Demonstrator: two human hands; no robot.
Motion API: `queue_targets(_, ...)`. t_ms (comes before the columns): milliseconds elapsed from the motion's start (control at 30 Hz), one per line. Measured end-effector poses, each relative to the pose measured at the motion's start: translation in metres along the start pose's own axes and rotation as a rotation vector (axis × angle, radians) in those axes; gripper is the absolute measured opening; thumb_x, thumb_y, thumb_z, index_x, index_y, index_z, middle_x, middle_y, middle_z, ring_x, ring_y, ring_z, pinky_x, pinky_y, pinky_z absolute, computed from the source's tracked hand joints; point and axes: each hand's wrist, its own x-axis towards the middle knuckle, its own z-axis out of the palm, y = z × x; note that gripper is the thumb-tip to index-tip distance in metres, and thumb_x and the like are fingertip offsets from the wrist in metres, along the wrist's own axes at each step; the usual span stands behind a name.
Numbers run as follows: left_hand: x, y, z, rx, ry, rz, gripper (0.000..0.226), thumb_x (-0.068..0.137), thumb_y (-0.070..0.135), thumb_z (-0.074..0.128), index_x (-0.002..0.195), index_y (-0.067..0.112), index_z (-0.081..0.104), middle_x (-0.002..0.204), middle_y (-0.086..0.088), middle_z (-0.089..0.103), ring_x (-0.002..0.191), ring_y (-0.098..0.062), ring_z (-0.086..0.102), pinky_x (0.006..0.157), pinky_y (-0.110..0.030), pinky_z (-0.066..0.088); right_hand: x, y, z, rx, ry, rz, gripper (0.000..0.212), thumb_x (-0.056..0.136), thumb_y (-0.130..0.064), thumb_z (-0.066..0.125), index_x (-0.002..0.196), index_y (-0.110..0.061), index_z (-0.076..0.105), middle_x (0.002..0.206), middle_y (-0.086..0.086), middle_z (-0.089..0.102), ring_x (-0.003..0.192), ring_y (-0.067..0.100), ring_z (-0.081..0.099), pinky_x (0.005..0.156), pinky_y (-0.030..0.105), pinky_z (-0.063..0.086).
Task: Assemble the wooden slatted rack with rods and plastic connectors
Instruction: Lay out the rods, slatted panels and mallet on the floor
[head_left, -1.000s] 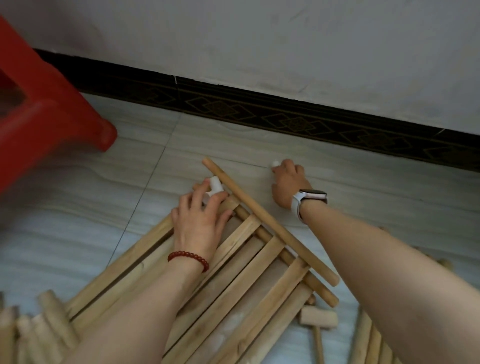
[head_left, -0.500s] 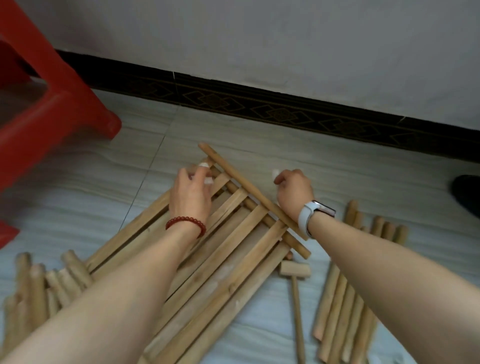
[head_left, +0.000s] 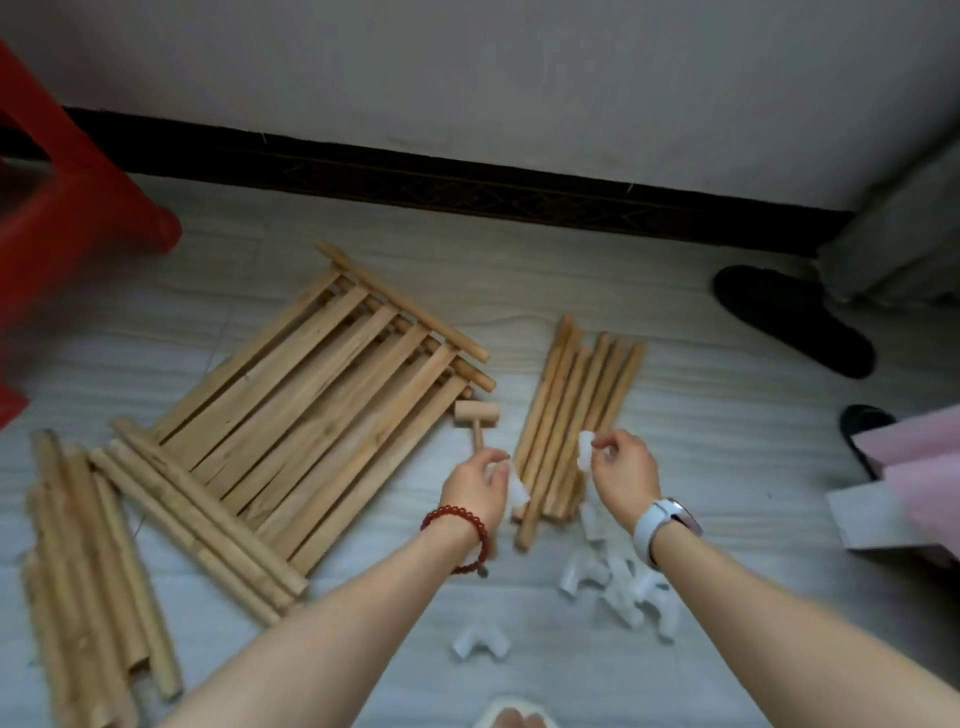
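A wooden slatted panel (head_left: 311, 410) lies flat on the floor at centre left, with a loose rod (head_left: 405, 304) across its far end. My left hand (head_left: 478, 486) holds a white plastic connector (head_left: 516, 488) in curled fingers, to the right of the panel's near corner. My right hand (head_left: 623, 470) pinches another white connector (head_left: 586, 449) over a bundle of wooden rods (head_left: 576, 415). Several more white connectors (head_left: 618, 587) lie on the floor beneath my right wrist.
A small wooden mallet (head_left: 476, 415) lies between the panel and the rods. More rods (head_left: 88, 571) are piled at the lower left. A red plastic stool (head_left: 62, 208) stands at the far left. Black slippers (head_left: 795, 317) and pink-and-white cardboard (head_left: 904, 483) sit at the right.
Both hands have drawn back from the panel's far end toward me, each still holding a white connector. The view has pulled back, showing the rods and loose connectors.
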Motion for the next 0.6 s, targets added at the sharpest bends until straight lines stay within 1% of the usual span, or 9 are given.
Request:
queue_targets(33, -0.011, -0.002, 0.018, 0.014, -0.055, -0.011, 0.027, 0.097, 0.023, 0.044, 0.119, 0.017, 0.058, 0.123, -0.010, 0.059, 0.114, -0.025, 0.053, 0.085, -0.019, 0.038, -0.008, 0.019, -0.006, -0.017, 0.020, 0.042, 0.022, 0.089, -0.002, 0.047, 0.105, -0.001, 0.062, 0.119, 0.021, 0.054, 0.108, 0.036, 0.053, 0.083, 0.029, 0.037)
queue_targets(100, -0.028, -0.006, 0.050, 0.085, -0.142, 0.024, 0.029, 0.097, 0.024, 0.043, 0.122, 0.017, 0.057, 0.126, -0.010, 0.057, 0.117, -0.023, 0.052, 0.085, -0.017, 0.036, -0.021, 0.052, -0.018, -0.061, 0.053, 0.099, 0.023, 0.088, -0.001, 0.046, 0.104, -0.001, 0.061, 0.118, 0.021, 0.052, 0.105, 0.036, 0.053, 0.081, 0.030, 0.038)
queue_targets(167, -0.039, -0.008, 0.076, 0.166, -0.210, 0.056, 0.031, 0.097, 0.025, 0.042, 0.125, 0.018, 0.055, 0.128, -0.011, 0.053, 0.118, -0.023, 0.049, 0.091, -0.019, 0.035, -0.033, 0.078, -0.026, -0.105, 0.054, 0.132, 0.023, 0.087, 0.001, 0.045, 0.104, -0.001, 0.061, 0.117, 0.021, 0.050, 0.103, 0.036, 0.052, 0.081, 0.030, 0.038)
queue_targets(233, -0.044, -0.008, 0.095, 0.245, -0.260, 0.070, 0.033, 0.098, 0.026, 0.040, 0.129, 0.021, 0.051, 0.127, -0.012, 0.046, 0.120, -0.026, 0.045, 0.096, -0.023, 0.034, -0.041, 0.095, -0.029, -0.142, 0.024, 0.123, 0.025, 0.086, 0.002, 0.045, 0.104, -0.001, 0.062, 0.118, 0.021, 0.052, 0.106, 0.035, 0.051, 0.084, 0.030, 0.038)
queue_targets(333, -0.044, -0.008, 0.115, 0.387, -0.273, 0.109, 0.037, 0.098, 0.028, 0.038, 0.135, 0.024, 0.043, 0.125, -0.010, 0.039, 0.121, -0.025, 0.035, 0.100, -0.030, 0.034, -0.046, 0.104, -0.027, -0.263, -0.063, 0.089, 0.029, 0.088, -0.005, 0.045, 0.114, -0.005, 0.060, 0.123, 0.015, 0.054, 0.116, 0.031, 0.047, 0.092, 0.032, 0.038)
queue_targets(400, -0.045, -0.011, 0.121, 0.471, -0.274, 0.131, 0.041, 0.097, 0.032, 0.039, 0.138, 0.026, 0.036, 0.127, -0.008, 0.035, 0.121, -0.025, 0.031, 0.097, -0.034, 0.035, -0.047, 0.102, -0.024, -0.262, -0.078, 0.080, 0.032, 0.091, -0.011, 0.044, 0.122, -0.008, 0.055, 0.128, 0.009, 0.054, 0.122, 0.027, 0.043, 0.096, 0.034, 0.037)
queue_targets(467, -0.046, -0.014, 0.122, 0.499, -0.284, 0.133, 0.044, 0.095, 0.036, 0.040, 0.139, 0.029, 0.032, 0.130, -0.007, 0.032, 0.123, -0.024, 0.029, 0.096, -0.037, 0.035, -0.047, 0.098, -0.020, -0.232, -0.054, 0.049, 0.033, 0.093, -0.012, 0.043, 0.125, -0.009, 0.052, 0.130, 0.008, 0.052, 0.124, 0.025, 0.040, 0.099, 0.034, 0.035)
queue_targets(533, -0.044, -0.018, 0.118, 0.492, -0.273, 0.151, 0.045, 0.094, 0.037, 0.041, 0.138, 0.030, 0.033, 0.132, -0.005, 0.033, 0.126, -0.022, 0.028, 0.098, -0.037, 0.032, -0.045, 0.090, -0.014, -0.189, -0.047, 0.008, 0.033, 0.093, -0.011, 0.042, 0.125, -0.009, 0.051, 0.130, 0.008, 0.051, 0.124, 0.025, 0.041, 0.101, 0.036, 0.034)
queue_targets(600, -0.041, -0.020, 0.108, 0.432, -0.245, 0.168, 0.042, 0.093, 0.033, 0.043, 0.135, 0.025, 0.040, 0.134, -0.004, 0.034, 0.128, -0.021, 0.029, 0.102, -0.034, 0.032, -0.043, 0.079, -0.009, -0.162, -0.076, -0.017, 0.032, 0.092, -0.010, 0.042, 0.123, -0.009, 0.052, 0.129, 0.009, 0.052, 0.122, 0.026, 0.043, 0.101, 0.037, 0.034)
